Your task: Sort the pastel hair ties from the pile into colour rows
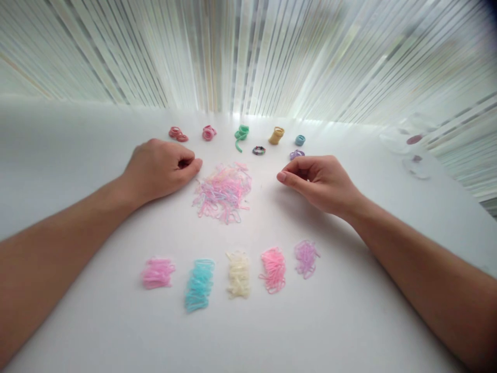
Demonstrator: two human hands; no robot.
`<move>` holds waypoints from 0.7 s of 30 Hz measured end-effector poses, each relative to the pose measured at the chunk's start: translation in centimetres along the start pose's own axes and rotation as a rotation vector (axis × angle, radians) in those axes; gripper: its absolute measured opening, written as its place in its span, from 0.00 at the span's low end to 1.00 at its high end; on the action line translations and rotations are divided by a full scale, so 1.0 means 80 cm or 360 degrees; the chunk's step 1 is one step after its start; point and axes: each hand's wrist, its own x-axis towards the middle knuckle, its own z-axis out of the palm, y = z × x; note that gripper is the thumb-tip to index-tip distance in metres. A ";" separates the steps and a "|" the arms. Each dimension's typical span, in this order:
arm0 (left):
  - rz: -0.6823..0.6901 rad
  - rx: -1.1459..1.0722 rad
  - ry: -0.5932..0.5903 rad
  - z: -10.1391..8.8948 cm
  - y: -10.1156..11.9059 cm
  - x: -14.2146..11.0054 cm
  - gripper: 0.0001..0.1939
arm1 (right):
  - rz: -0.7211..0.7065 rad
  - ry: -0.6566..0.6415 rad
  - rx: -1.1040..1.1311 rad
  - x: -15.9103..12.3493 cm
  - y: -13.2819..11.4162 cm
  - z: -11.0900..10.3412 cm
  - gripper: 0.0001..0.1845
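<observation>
A mixed heap of thin pastel rubber bands (224, 192) lies in the middle of the white table (349, 311). My left hand (161, 167) rests just left of the heap, fingers curled with thumb against forefinger; whether it holds anything is hidden. My right hand (316, 181) rests to the right of the heap, fingers curled in a loose pinch, contents not visible. Nearer me lie sorted piles: pink (157, 273), light blue (199, 284), cream (238, 274), brighter pink (274, 269) and lilac (306, 257).
Along the far side lie thicker hair ties: red (177, 133), pink (208, 132), green (241, 134), yellow (276, 135), blue (300, 140), purple (296, 154) and a dark multicoloured one (259, 150). A clear plastic container (411, 145) lies at far right. Striped curtain behind.
</observation>
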 end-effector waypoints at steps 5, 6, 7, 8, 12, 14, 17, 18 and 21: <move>-0.0006 0.0065 -0.0064 -0.001 0.002 -0.001 0.22 | -0.0034 -0.0005 -0.0079 0.000 0.003 0.002 0.16; -0.0006 0.0072 -0.0071 -0.002 0.002 -0.001 0.22 | -0.0036 -0.0010 -0.0090 -0.001 0.003 0.003 0.16; -0.0005 0.0074 -0.0074 -0.002 0.003 -0.002 0.22 | -0.0038 -0.0015 -0.0097 -0.002 0.003 0.004 0.15; -0.0003 0.0074 -0.0077 -0.002 0.003 -0.002 0.22 | -0.0042 -0.0024 -0.0100 -0.003 0.002 0.006 0.15; 0.0013 0.0063 -0.0066 -0.002 0.003 -0.002 0.21 | -0.0090 -0.0098 -0.0080 -0.011 -0.009 0.017 0.13; 0.0020 0.0057 -0.0062 -0.002 0.003 -0.002 0.21 | -0.0133 -0.0157 -0.0064 -0.015 -0.016 0.023 0.12; 0.0017 0.0057 -0.0055 -0.002 0.003 -0.002 0.20 | -0.0179 -0.0239 -0.0055 -0.020 -0.024 0.030 0.10; 0.0013 0.0059 -0.0055 -0.002 0.003 -0.002 0.20 | -0.0185 -0.0258 -0.0057 -0.021 -0.025 0.032 0.09; 0.0005 0.0071 -0.0064 -0.002 0.004 -0.001 0.21 | -0.0212 -0.0286 -0.0082 -0.022 -0.026 0.037 0.08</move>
